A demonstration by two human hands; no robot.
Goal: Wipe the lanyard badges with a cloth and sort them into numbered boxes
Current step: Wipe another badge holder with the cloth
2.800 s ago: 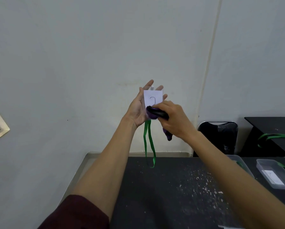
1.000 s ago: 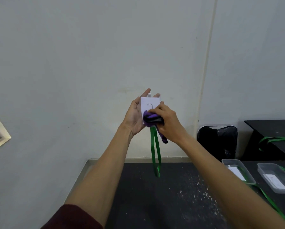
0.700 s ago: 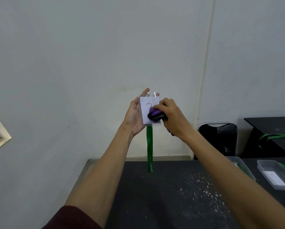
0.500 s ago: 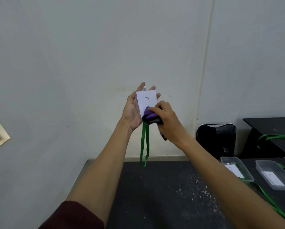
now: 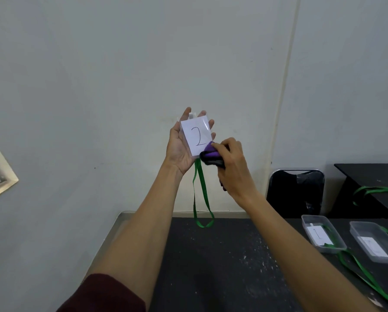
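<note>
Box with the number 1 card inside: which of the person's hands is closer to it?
Right. The right hand, gripping the cloth, is up above the box and to its left; the left hand, with the badge on its palm, is even further left.

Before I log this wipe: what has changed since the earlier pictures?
The right hand rubbed the cloth up and down the badge; it now sits at the lower right corner, the 2 uncovered. Unchanged: left hand flat behind the badge, lanyard hanging.
</note>
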